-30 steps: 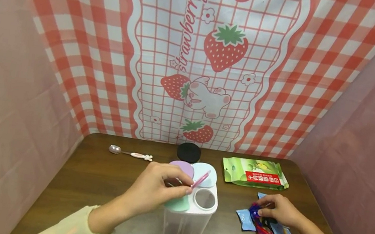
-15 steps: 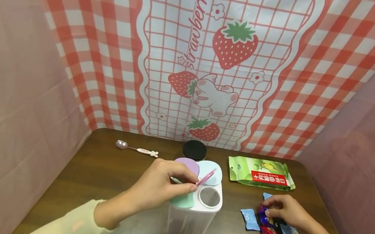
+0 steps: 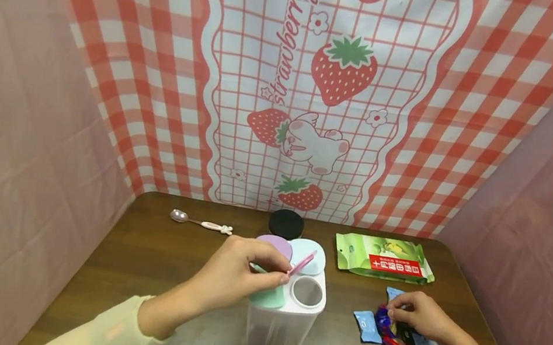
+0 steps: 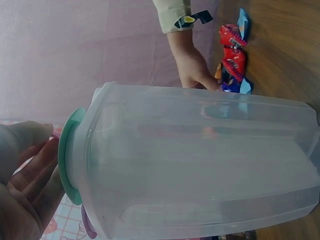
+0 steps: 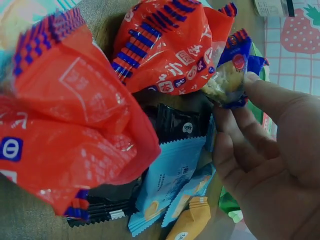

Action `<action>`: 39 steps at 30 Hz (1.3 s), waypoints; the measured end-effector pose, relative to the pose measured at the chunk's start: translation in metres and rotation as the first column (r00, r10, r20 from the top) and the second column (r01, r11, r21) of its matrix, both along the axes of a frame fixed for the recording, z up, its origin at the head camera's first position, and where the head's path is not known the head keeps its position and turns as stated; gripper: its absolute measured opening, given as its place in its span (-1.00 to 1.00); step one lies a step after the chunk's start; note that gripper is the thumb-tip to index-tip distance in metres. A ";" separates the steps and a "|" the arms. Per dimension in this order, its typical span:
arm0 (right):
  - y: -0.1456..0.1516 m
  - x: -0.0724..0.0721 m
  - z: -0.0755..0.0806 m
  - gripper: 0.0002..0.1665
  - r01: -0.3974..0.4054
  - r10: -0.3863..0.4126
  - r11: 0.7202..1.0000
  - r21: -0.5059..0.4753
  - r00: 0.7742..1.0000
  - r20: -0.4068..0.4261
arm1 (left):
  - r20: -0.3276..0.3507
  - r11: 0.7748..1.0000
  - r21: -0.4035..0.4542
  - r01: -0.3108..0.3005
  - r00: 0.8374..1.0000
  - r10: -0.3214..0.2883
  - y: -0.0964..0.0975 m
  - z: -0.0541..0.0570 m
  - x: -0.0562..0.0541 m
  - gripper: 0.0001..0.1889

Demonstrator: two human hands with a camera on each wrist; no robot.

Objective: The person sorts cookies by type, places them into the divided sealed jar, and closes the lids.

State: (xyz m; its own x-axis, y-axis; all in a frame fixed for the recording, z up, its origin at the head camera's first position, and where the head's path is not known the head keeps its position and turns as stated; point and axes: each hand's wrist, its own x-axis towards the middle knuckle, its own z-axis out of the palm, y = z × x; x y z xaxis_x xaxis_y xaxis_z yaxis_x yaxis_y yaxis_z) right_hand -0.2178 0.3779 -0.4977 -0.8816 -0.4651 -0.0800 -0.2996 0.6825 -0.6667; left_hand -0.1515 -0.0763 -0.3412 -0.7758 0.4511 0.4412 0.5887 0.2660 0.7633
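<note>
A white canister with several round lids stands upright mid-table. Its front-right mouth is uncovered. Above the canister top, my left hand pinches a pink lid, tilted nearly edge-on beside that mouth. Green, purple and pale blue lids sit on the other mouths. At the right, my right hand pinches a blue-ended snack packet between thumb and fingers, at the pile's far end. Its clear middle shows a pale snack.
Red packets, light-blue packets and black packets lie in the pile. Behind it is a green bag. A black-topped jar stands behind the canister, and a spoon lies at the back left.
The head view has shifted slightly. My left hand keeps the pink lid in about the same place. The right fingers have drawn closer together at the blue-ended packet.
</note>
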 end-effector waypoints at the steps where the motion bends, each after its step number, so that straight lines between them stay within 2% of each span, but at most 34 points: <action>1: 0.000 0.000 0.001 -0.89 0.007 -0.007 1.000 -0.002 1.000 -0.007 | 0.000 1.000 -0.001 -0.001 1.000 0.001 0.000 0.000 0.000 -0.90; 6: -0.001 0.002 0.010 -0.90 0.070 -0.072 0.997 -0.025 0.996 -0.048 | 0.000 1.000 -0.006 -0.006 1.000 0.006 0.000 -0.001 0.001 -0.89; 15: -0.016 0.001 0.047 -0.75 0.169 -0.166 0.969 -0.181 0.986 0.033 | -0.006 0.999 -0.021 -0.025 1.000 0.025 0.000 0.000 0.001 -0.90; 18: -0.026 0.002 0.059 -0.67 0.186 -0.187 0.955 -0.231 0.982 0.017 | -0.011 0.999 -0.022 -0.028 1.000 0.028 0.000 0.000 0.001 -0.89; 23: -0.044 0.003 0.081 -0.46 0.159 -0.190 0.939 -0.305 0.979 -0.073 | -0.021 1.000 -0.017 -0.025 0.999 0.025 0.000 -0.001 0.000 -0.89; 26: -0.056 0.007 0.097 -0.41 0.150 -0.190 0.926 -0.348 0.978 -0.086 | -0.026 1.000 -0.015 -0.022 0.999 0.022 0.000 0.000 0.000 -0.89; 33: -0.090 0.026 0.133 -0.54 0.093 -0.172 0.904 -0.417 0.973 -0.156 | -0.030 1.000 -0.012 -0.017 0.999 0.017 0.000 0.001 0.000 -0.90; 39: -0.117 0.039 0.150 -0.62 -0.075 -0.067 0.847 -0.526 0.967 -0.247 | -0.046 1.000 -0.011 -0.014 0.999 0.013 0.001 0.002 -0.001 -0.90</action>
